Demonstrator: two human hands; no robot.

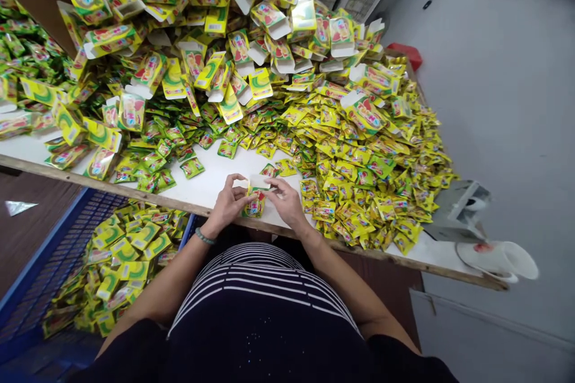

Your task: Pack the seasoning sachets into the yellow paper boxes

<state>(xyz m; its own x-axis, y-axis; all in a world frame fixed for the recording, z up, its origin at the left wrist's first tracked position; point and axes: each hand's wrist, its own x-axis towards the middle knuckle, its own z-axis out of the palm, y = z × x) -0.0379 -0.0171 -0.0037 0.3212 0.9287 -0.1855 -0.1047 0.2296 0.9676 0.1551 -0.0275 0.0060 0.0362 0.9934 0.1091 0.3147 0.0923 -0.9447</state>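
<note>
Between my two hands, at the table's front edge, is a small yellow-and-green carton (254, 206) with its white top flap raised. My left hand (231, 200) grips the carton's left side, thumb across its printed front. My right hand (286, 202) has its fingers closed at the upper right of the carton, by the flap. Just beyond the hands lie a green sachet (269, 170) and a yellow sachet (286, 167). Whether anything is inside the carton is hidden.
Open cartons (153, 69) are heaped at the back over green sachets (155, 161). Yellow sachets (359, 179) pile up on the right. A blue crate (33, 272) of closed cartons (135, 251) stands below left. A white cup (498, 258) and a grey device (460, 209) are at the right end.
</note>
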